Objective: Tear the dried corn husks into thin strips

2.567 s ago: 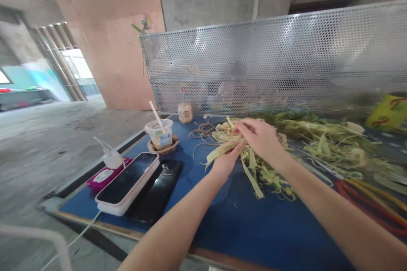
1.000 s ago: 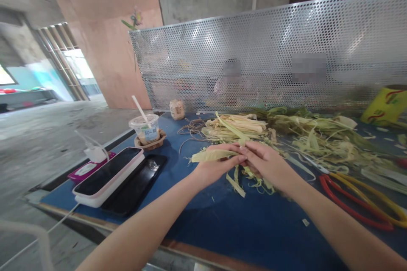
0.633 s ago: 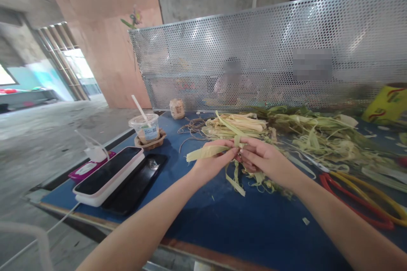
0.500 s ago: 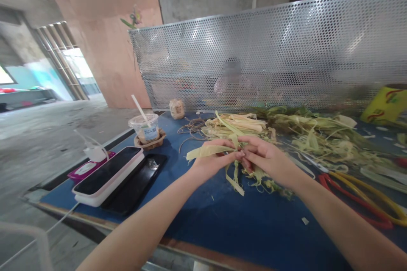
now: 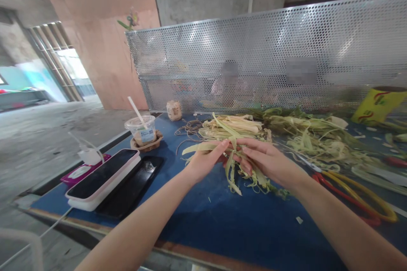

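Here, my left hand (image 5: 205, 164) and right hand (image 5: 270, 161) pinch the crossed husk strips (image 5: 234, 152) above the tabletop (image 5: 222, 224); I should use light, even tension so the crossing won't slip.

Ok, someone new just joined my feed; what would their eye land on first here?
Probably the bare left hand and right hand mid-view, with long pale-green leaf strips between them, over the blue tabletop. Next, the bright yellow, red-marked round object at far right, and nearer on that side, the scissors-like tool with red and yellow loop handles.
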A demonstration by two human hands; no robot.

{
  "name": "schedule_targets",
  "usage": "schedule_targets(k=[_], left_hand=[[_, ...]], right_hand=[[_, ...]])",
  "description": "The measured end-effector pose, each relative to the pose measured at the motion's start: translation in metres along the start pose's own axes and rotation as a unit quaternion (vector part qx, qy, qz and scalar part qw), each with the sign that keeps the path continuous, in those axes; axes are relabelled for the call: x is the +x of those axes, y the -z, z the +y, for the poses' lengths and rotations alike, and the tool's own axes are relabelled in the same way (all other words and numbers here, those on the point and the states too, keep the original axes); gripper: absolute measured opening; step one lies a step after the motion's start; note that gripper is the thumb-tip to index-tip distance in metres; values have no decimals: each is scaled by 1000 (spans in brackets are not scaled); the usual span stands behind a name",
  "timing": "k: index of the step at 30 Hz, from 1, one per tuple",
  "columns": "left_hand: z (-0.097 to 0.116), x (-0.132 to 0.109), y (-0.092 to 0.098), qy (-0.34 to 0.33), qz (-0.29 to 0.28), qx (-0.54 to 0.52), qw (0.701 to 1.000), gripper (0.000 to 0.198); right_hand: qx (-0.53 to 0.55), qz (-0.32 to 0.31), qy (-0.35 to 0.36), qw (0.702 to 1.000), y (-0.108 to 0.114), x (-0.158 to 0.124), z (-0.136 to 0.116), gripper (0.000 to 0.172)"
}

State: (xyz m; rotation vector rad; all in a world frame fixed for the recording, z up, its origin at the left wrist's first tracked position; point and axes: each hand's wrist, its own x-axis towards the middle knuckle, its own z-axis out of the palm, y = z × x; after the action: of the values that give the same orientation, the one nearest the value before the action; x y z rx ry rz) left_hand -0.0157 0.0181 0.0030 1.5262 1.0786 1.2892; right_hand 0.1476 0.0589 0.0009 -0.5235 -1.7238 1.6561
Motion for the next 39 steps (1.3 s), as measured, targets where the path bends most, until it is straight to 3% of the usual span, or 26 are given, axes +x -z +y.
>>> schedule_targets(k=[7, 14, 23, 26, 30, 34, 39], left_hand=[[0, -1, -2, 16, -4, 13, 1000, 27], [1, -1, -7, 4, 21, 1, 1000, 23], [2, -2, -6, 14, 8, 44, 999, 15], [4, -3, -5, 4, -1, 72, 997, 20], [4, -2, -5, -5, 42, 51, 998, 21], [3, 2, -4, -4, 83, 0, 997, 18], [1, 3, -2, -21, 84, 46, 995, 19]], right_hand=[[-21, 45, 10, 999, -3, 3, 7, 26], [73, 119, 2, 990, -13, 2, 9, 19], [92, 168, -6, 981, -14, 1, 8, 23], [97, 156, -9, 983, -13, 1, 6, 24], [76, 119, -2, 990, -14, 0, 3, 22], [71, 128, 1, 989, -15, 0, 3, 27], [56, 132, 22, 989, -14, 3, 5, 25]])
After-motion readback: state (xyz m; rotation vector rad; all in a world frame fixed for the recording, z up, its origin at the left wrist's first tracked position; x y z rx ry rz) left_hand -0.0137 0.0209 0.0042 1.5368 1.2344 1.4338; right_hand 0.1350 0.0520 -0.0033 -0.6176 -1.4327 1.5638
